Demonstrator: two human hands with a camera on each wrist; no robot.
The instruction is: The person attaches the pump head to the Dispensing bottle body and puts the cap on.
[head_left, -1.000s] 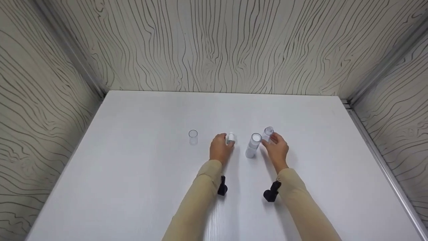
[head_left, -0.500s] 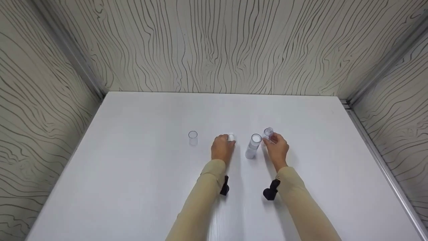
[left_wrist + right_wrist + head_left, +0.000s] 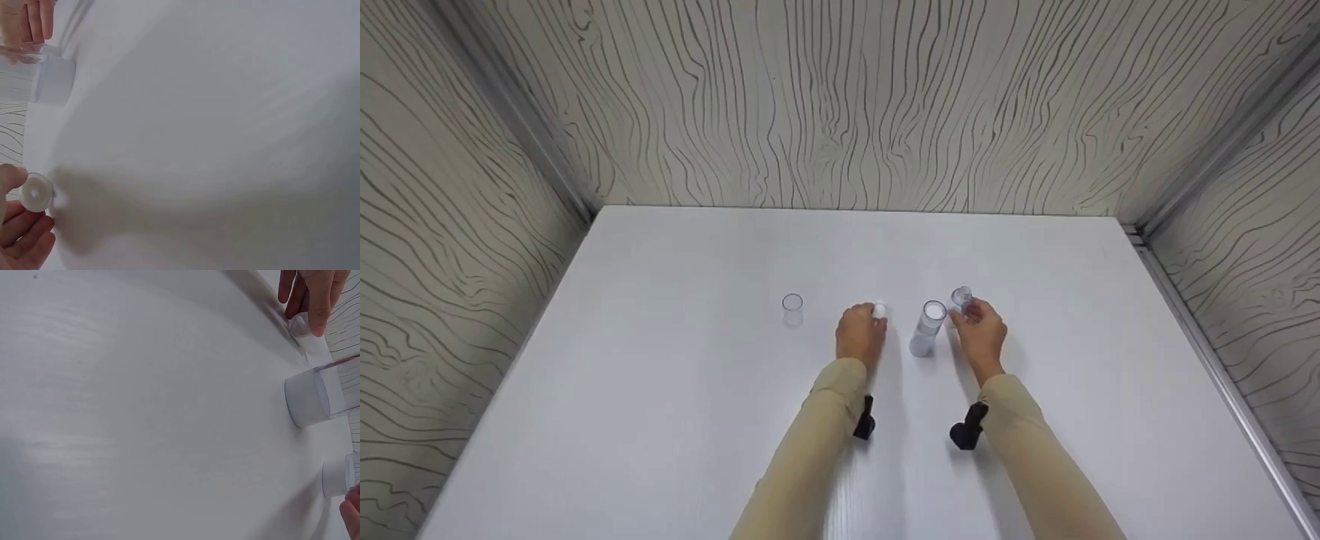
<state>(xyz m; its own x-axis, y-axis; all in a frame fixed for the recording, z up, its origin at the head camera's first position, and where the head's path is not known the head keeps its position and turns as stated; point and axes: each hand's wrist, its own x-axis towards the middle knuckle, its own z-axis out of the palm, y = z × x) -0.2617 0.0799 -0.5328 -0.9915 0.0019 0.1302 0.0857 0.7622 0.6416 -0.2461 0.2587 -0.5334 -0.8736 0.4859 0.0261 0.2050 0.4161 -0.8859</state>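
In the head view my left hand (image 3: 861, 334) pinches a small white cylindrical piece (image 3: 879, 310), mostly covered by the fingers. One round end of this white piece (image 3: 36, 192) faces the left wrist camera, between thumb and fingers. My right hand (image 3: 981, 335) holds a short clear bottle (image 3: 961, 298) by its side; its white base (image 3: 335, 478) shows in the right wrist view, on or just above the table. Between both hands a taller clear cylindrical bottle (image 3: 927, 330) with a white lower part stands upright, touched by neither hand as far as I can see.
A clear cup-shaped cover (image 3: 793, 310) stands on the white table (image 3: 675, 375) left of my left hand. Wood-patterned panels (image 3: 840, 105) enclose the back and both sides. Black wrist cameras sit on both forearms.
My left hand has shifted slightly right and turned, so the white piece is more hidden by its fingers. The right hand and its short bottle have stayed nearly still.
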